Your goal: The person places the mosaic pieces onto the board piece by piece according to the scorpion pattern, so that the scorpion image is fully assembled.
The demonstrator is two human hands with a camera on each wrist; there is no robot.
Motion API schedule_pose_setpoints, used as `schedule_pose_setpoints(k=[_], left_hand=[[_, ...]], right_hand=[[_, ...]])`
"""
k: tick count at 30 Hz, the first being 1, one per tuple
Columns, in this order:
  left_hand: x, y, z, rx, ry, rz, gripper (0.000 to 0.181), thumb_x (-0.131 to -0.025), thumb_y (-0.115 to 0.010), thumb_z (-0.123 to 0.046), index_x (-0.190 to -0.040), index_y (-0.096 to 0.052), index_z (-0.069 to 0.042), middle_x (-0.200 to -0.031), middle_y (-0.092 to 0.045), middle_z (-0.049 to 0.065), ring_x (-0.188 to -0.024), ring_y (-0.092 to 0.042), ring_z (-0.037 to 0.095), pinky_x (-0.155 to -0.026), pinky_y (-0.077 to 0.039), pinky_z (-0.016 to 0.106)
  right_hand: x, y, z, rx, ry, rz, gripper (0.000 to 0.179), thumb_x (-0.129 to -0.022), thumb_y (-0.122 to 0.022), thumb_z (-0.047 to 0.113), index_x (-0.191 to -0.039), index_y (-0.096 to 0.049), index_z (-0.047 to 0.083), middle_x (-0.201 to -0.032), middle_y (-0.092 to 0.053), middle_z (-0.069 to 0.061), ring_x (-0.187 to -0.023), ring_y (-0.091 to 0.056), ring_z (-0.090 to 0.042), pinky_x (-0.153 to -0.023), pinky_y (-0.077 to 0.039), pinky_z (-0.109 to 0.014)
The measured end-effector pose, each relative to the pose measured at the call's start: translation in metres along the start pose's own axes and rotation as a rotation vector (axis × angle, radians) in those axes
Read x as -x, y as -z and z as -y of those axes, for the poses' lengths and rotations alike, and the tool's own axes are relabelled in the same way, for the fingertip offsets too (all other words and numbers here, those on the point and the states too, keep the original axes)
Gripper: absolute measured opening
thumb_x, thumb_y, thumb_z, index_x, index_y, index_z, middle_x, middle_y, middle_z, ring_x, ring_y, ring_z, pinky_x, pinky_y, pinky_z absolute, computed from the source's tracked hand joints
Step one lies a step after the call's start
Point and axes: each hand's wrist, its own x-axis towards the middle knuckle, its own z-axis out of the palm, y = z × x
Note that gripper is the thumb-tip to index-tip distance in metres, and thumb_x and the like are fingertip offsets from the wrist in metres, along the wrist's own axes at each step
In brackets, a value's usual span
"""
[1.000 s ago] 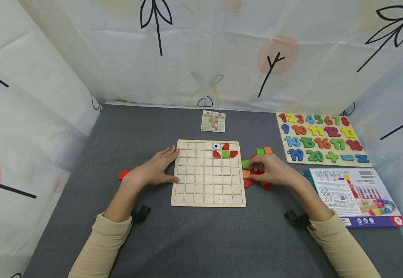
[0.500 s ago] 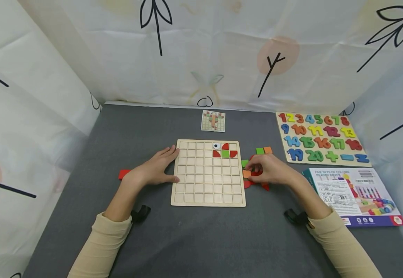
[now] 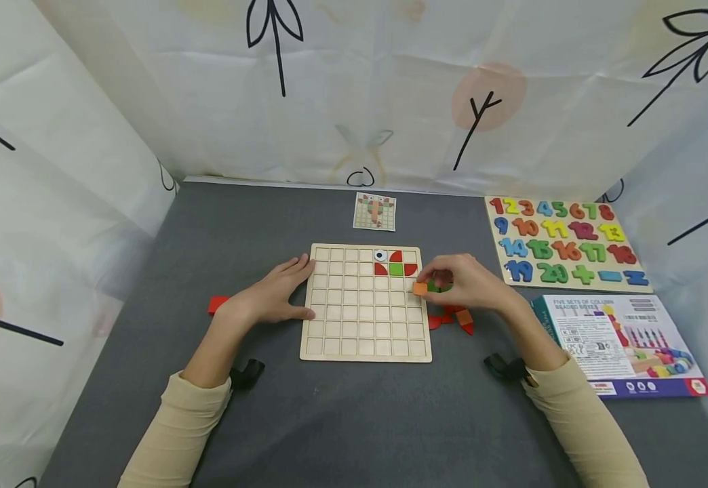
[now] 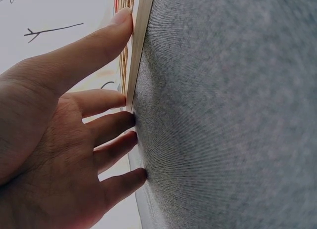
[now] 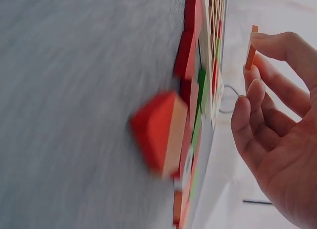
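Note:
A wooden grid board lies on the grey table. In its upper right cells sit a round eye tile, a green square tile and several red quarter-round tiles. My left hand rests against the board's left edge, thumb and fingers spread; the left wrist view shows the thumb touching the rim. My right hand pinches an orange square tile between thumb and index finger over the board's right edge. In the right wrist view that tile is edge-on, lifted clear of the pile.
Loose red tiles and another orange tile lie right of the board, some hidden under my right hand. A red tile is beside my left wrist. A pattern card, a number puzzle and a printed box stand around.
My right hand has risen from the tile pile and moved left and slightly away from me, carrying an orange square tile to the board's edge. The left hand has stayed still.

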Motion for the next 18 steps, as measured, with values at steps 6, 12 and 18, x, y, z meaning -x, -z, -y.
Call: schedule_pose_setpoints(k=[6, 12, 18], left_hand=[[-0.001, -0.002, 0.002, -0.002, 0.002, 0.0, 0.104, -0.099, -0.081, -0.037, -0.174, -0.016, -0.002, -0.183, -0.008, 0.021, -0.171, -0.008, 0.045, -0.137, -0.019, 0.062], [0.0, 0.0, 0.001, -0.002, 0.002, 0.001, 0.104, -0.099, -0.081, -0.038, -0.174, -0.016, -0.002, -0.183, -0.009, 0.022, -0.171, -0.008, 0.046, -0.137, -0.019, 0.063], [0.001, 0.0, 0.0, 0.001, 0.002, -0.002, 0.104, -0.099, -0.081, -0.037, -0.174, -0.017, -0.002, -0.183, -0.009, 0.022, -0.171, -0.008, 0.046, -0.137, -0.019, 0.063]], right_hand=[[-0.026, -0.01, 0.006, -0.073, 0.053, -0.01, 0.02, -0.092, -0.086, 0.012, -0.11, -0.082, 0.008, -0.091, -0.076, -0.002, -0.078, -0.065, -0.01, -0.072, -0.057, -0.024], [-0.051, -0.017, 0.014, -0.109, 0.076, 0.021, 0.021, -0.091, -0.085, 0.009, -0.112, -0.081, 0.007, -0.098, -0.08, -0.005, -0.083, -0.071, -0.011, -0.077, -0.062, -0.026], [-0.068, -0.024, 0.017, -0.128, 0.071, 0.086, 0.02, -0.092, -0.083, 0.007, -0.112, -0.081, 0.005, -0.102, -0.081, -0.008, -0.088, -0.074, -0.013, -0.081, -0.064, -0.028]])
